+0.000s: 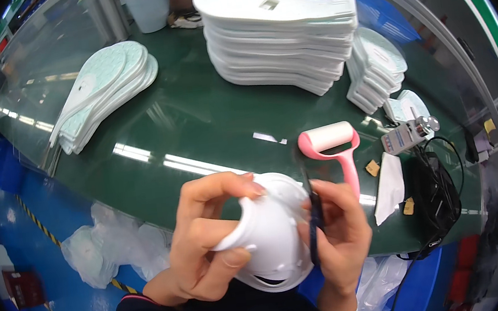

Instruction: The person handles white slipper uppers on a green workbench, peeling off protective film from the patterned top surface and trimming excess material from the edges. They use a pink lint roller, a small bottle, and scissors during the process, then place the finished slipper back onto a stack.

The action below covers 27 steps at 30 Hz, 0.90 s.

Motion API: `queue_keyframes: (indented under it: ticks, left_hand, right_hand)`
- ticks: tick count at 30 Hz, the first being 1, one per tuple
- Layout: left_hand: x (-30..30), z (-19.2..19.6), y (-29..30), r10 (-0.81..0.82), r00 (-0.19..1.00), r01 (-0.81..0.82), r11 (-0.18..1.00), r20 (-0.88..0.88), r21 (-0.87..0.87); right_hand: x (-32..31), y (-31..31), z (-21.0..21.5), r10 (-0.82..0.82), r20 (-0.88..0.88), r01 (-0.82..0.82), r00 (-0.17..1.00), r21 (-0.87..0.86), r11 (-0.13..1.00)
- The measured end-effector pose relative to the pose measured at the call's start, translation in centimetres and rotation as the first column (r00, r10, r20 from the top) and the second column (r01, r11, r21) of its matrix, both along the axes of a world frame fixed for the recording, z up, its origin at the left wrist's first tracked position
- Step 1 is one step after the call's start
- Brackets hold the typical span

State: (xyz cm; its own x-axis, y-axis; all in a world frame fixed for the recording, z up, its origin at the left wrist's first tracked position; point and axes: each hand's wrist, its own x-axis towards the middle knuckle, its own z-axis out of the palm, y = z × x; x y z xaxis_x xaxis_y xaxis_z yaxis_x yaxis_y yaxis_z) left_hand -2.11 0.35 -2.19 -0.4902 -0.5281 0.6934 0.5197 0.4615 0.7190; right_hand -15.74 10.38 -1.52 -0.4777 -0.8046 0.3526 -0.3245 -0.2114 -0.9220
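My left hand [206, 240] grips a white curved foam insole piece [273, 229], bent into a rounded shape close to my chest. My right hand [338, 237] presses on its right edge and pinches a thin dark tool [312, 216] upright against the piece. Both hands are closed around the white piece, above the near edge of the green table [196, 124].
A pink lint roller [334, 146] lies just beyond my right hand. A tall stack of white insoles [281, 35] stands at the back, a smaller stack [106, 92] at the left, another [378, 73] at the right. A grey device [409, 134] and black cables [434, 189] lie at the right. Plastic bags [97, 249] hang at the lower left.
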Motion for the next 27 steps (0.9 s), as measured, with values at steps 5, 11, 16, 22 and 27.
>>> queue_keyframes:
  ticks: [5,11,16,22,27]
  left_hand:
    - [0.2,0.5,0.5,-0.083,0.991,0.086,0.996,-0.104,0.026]
    - [0.4,0.7,0.9,-0.090,0.992,0.096,0.993,-0.086,0.066]
    - [0.1,1.1,1.2,-0.056,0.997,0.062,0.992,-0.053,0.112]
    - [0.5,1.0,1.2,-0.027,0.999,0.030,0.993,-0.024,0.118]
    - [0.5,0.5,1.3,-0.087,0.990,0.105,0.982,-0.115,0.157]
  right_hand:
    - [0.8,2.4,1.1,-0.145,-0.220,0.120,0.965,-0.121,0.985]
    - [1.8,3.1,1.1,-0.372,-0.656,0.263,0.657,-0.263,0.928]
    - [1.9,3.3,1.6,-0.338,-0.682,0.239,0.648,-0.240,0.941]
    - [2.5,3.2,1.1,-0.406,-0.703,0.309,0.584,-0.270,0.912]
    - [2.6,3.0,1.2,-0.429,-0.709,0.331,0.560,-0.283,0.900]
